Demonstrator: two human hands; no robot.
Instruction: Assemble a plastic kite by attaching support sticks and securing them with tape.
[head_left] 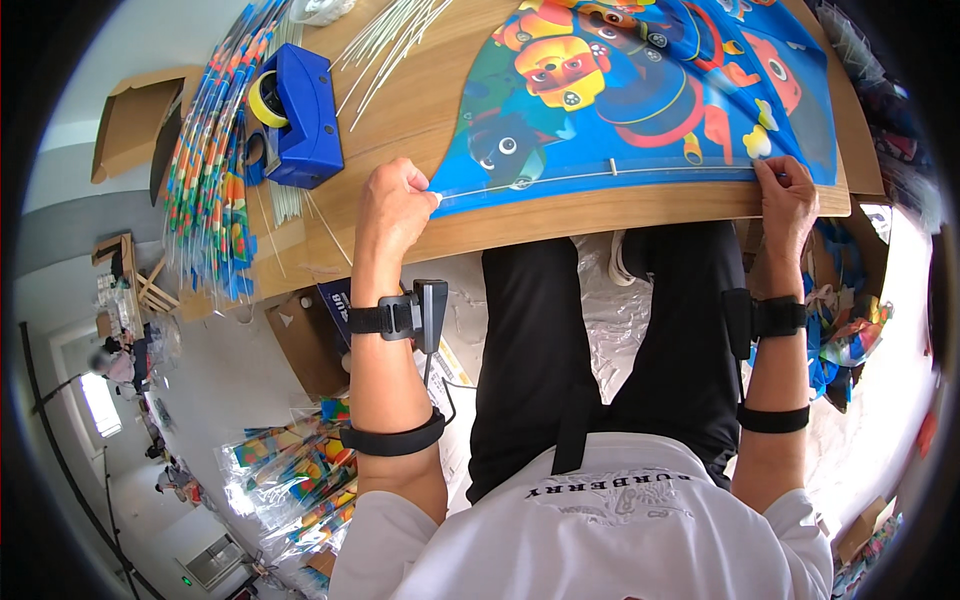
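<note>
Held at two ends, free in between

On the table (pixel 425 120), the cartoon-printed blue sheet (pixel 640 110) spreads from twelve toward two o'clock, its near border just inside the wooden front edge. At eleven o'clock the left hand (pixel 392 208) pinches the border's left end between thumb and fingers; at two o'clock the right hand (pixel 790 200) pinches it further along, short of the right corner. Between them runs a thin white rod (pixel 690 170) with a small white sleeve (pixel 613 166) on it.

The likeliest trouble, I judge, is an uneven pull: if one hand tugs harder, the border could skew and trap a wrinkle. Pushing the hands together might bow the rod, since nothing presses on its middle. A pull toward six o'clock could carry the border over the table's lip. A clear strip seems to lie along the rod, though glare makes it hard to tell whether it is stuck down; if not, a slackened pinch might free the rod. A wide leftward swing could knock the blue tape dispenser (pixel 310 130) between ten and eleven o'clock, or scatter the loose white rods (pixel 390 40) at eleven
</note>
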